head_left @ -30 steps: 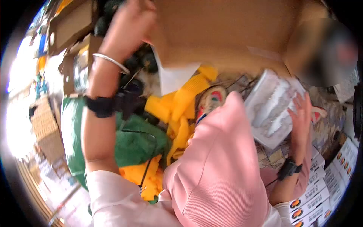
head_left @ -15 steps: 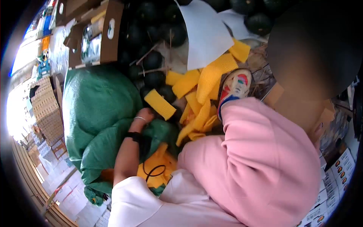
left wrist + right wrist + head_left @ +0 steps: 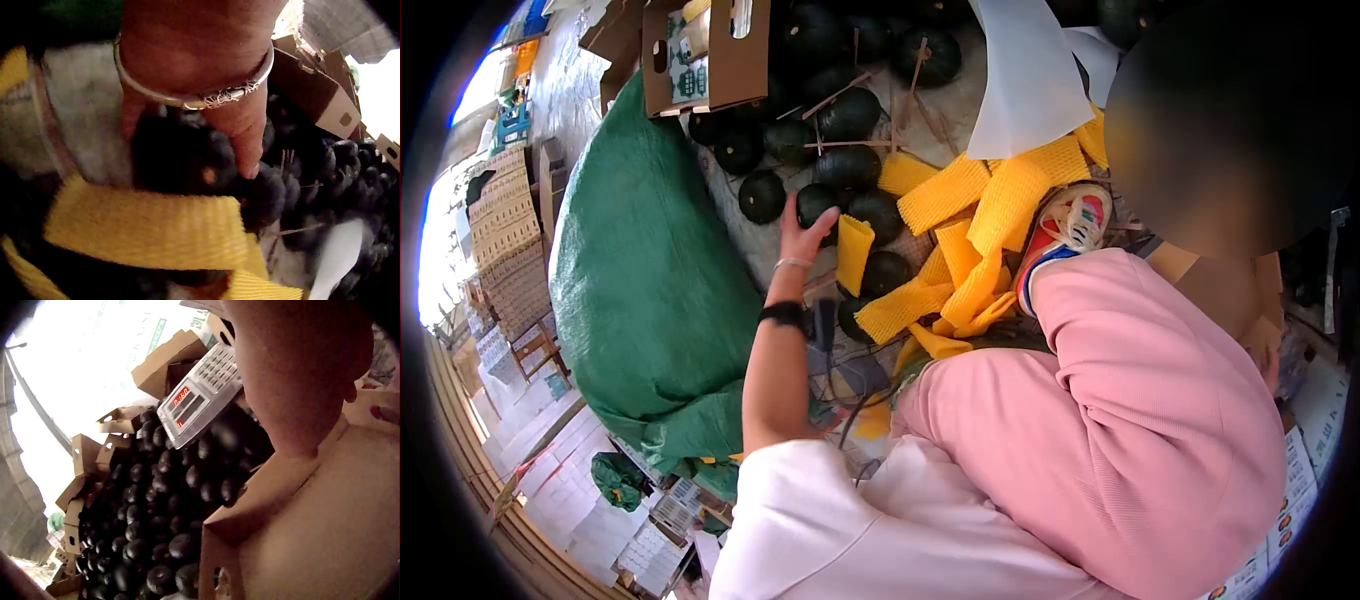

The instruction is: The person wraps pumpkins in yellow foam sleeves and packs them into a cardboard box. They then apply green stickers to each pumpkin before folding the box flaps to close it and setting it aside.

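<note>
Head view, left to right: past the green sack (image 3: 645,290), the left hand (image 3: 803,238) has moved forward onto a dark squash (image 3: 813,203) — fingers parted wide and curved around its sides — so the work now seems to centre on that squash, just beside a yellow foam sleeve (image 3: 854,258). Farther right, the right hand (image 3: 294,381) is at an open carton (image 3: 331,512); I cannot tell its fingers' state.

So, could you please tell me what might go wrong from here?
The round squash in the left hand could slip and knock its neighbours. That hand might also snag the yellow sleeve close by. The right hand, at the edge of the box, could tip it.
</note>
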Action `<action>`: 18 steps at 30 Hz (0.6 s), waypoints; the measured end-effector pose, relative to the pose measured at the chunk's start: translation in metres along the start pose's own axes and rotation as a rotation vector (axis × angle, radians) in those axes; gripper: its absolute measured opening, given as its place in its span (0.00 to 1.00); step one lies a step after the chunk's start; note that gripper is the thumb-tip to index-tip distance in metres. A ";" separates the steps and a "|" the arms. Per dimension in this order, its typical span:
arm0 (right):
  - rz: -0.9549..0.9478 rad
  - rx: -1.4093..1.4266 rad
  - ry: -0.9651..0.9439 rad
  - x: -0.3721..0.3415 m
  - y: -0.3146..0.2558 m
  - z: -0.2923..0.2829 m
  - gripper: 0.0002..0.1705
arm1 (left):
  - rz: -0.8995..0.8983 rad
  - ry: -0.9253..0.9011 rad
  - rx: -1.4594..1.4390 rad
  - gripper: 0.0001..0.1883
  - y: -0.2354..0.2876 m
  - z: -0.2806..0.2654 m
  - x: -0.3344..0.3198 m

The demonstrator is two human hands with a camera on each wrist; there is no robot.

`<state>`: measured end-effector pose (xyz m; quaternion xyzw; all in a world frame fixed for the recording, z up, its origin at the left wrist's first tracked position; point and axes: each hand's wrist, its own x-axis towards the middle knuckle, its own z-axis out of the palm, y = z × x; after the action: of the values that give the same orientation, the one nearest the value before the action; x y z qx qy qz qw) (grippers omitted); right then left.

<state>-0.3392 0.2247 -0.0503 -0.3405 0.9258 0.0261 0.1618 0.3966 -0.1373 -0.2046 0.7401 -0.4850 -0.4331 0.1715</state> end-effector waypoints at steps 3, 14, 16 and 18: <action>-0.070 0.041 0.004 0.010 -0.027 -0.009 0.24 | -0.165 -0.084 -0.083 0.43 0.043 0.009 0.009; -0.283 0.839 -0.381 0.012 -0.324 -0.045 0.22 | -0.503 -0.824 -1.513 0.47 0.161 0.042 -0.071; -0.507 1.000 -0.522 0.021 -0.351 -0.027 0.22 | -0.420 -0.952 -1.499 0.44 0.188 0.066 -0.076; -0.515 1.230 -0.789 0.022 -0.375 -0.025 0.37 | -0.093 -0.735 -1.124 0.40 0.236 0.107 -0.095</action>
<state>-0.1228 -0.0807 -0.0105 -0.3595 0.5393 -0.4119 0.6404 0.1607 -0.1483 -0.0608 0.3629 -0.1801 -0.8504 0.3356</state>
